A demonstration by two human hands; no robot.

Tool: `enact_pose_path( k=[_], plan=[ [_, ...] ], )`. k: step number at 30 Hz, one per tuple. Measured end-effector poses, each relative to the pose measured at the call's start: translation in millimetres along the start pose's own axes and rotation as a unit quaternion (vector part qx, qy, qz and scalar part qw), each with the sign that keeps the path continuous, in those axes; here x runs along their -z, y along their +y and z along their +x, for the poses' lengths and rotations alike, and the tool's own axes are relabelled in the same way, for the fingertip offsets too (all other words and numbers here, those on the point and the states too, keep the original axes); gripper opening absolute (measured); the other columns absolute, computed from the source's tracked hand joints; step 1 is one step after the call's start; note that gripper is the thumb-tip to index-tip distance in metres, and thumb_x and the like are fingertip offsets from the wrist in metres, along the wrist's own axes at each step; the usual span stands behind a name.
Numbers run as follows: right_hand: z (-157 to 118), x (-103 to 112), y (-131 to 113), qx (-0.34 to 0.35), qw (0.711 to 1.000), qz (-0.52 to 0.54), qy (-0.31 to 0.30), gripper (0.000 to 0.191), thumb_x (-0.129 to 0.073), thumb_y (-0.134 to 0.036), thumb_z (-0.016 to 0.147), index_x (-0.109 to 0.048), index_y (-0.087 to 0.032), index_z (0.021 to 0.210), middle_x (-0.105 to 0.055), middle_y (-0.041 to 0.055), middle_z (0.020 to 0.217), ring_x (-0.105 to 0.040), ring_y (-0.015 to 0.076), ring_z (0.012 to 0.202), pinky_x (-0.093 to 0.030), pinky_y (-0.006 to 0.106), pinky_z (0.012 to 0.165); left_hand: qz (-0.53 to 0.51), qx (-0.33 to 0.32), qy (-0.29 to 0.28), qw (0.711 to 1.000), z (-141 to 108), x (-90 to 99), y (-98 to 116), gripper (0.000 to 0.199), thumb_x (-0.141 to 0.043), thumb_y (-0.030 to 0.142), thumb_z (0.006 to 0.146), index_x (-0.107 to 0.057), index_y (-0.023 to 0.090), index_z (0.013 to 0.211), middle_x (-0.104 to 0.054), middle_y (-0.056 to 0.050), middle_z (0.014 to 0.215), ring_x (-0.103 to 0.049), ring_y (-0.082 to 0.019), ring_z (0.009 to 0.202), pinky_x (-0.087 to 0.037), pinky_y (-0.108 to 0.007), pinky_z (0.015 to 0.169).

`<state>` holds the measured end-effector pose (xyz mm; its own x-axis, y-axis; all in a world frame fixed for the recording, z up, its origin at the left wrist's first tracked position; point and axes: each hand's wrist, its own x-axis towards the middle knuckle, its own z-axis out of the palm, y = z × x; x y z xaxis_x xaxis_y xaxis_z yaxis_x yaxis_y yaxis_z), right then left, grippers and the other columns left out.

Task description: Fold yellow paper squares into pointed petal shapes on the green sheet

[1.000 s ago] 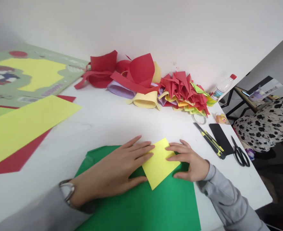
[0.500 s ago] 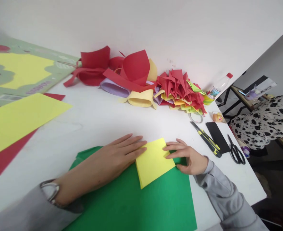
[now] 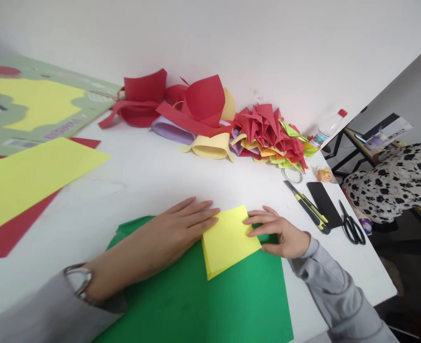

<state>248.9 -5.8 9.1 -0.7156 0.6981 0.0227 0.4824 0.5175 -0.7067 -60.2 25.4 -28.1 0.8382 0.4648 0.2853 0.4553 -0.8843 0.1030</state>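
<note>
A folded square of yellow paper (image 3: 230, 243) lies on a large green paper sheet (image 3: 196, 305), its layers slightly parted along the left edge. My left hand (image 3: 174, 233) is stretched out flat over the green sheet, with fingertips resting on the yellow square's upper left edge. At the opposite side, my right hand (image 3: 280, 233) has curved fingers on top of the yellow paper and its thumb at the lower right corner. Whether that thumb reaches beneath the paper is hard to see.
Red, purple and cream paper shapes (image 3: 203, 102) and a pile of folded pieces (image 3: 263, 128) line the wall. A cutter (image 3: 308, 207), black scissors (image 3: 351, 226), tape roll (image 3: 292, 175) and bottle (image 3: 326, 128) are at right. Yellow sheets (image 3: 35, 174) lie left; a person (image 3: 399, 183) is beyond the table.
Both hands stay nearly in place on the yellow square. Its layers at the lower left edge look slightly more parted. The view has shifted a little.
</note>
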Motion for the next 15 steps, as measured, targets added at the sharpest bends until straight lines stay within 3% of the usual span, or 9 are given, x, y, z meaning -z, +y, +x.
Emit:
enact_pose_path(
  k=[7,10,15],
  plan=[
    [1,-8,1,0.018,0.998,-0.051,0.044,0.019,-0.058,-0.027,0.089,-0.069,-0.023,0.104,-0.065,0.0102,0.125,-0.048,0.0210,0.130,-0.017,0.046,0.114,-0.035,-0.014,0.009,0.999,7,19.8,14,0.040,-0.040,0.010,0.088,-0.064,0.022,0.118,-0.059,-0.007,0.136,-0.046,-0.028,0.132,-0.037,-0.049,0.110],
    [0,-12,3,0.028,0.994,-0.083,0.057,0.019,-0.055,-0.025,0.090,-0.069,-0.023,0.102,-0.066,0.0087,0.123,-0.050,0.0198,0.128,-0.021,0.044,0.114,-0.107,-0.017,0.013,0.994,8,32.1,28,0.037,-0.042,0.008,0.082,-0.069,0.024,0.103,-0.066,-0.006,0.126,-0.053,-0.027,0.125,-0.041,-0.047,0.108],
    [-2,-15,-2,0.068,0.979,-0.182,0.058,0.028,-0.049,-0.018,0.088,-0.066,-0.024,0.110,-0.064,0.0061,0.128,-0.045,0.0214,0.132,-0.022,0.047,0.113,-0.160,-0.036,-0.006,0.986,6,38.9,41,0.032,-0.046,0.014,0.087,-0.069,0.026,0.105,-0.066,-0.004,0.127,-0.051,-0.023,0.129,-0.041,-0.041,0.109]
  ],
)
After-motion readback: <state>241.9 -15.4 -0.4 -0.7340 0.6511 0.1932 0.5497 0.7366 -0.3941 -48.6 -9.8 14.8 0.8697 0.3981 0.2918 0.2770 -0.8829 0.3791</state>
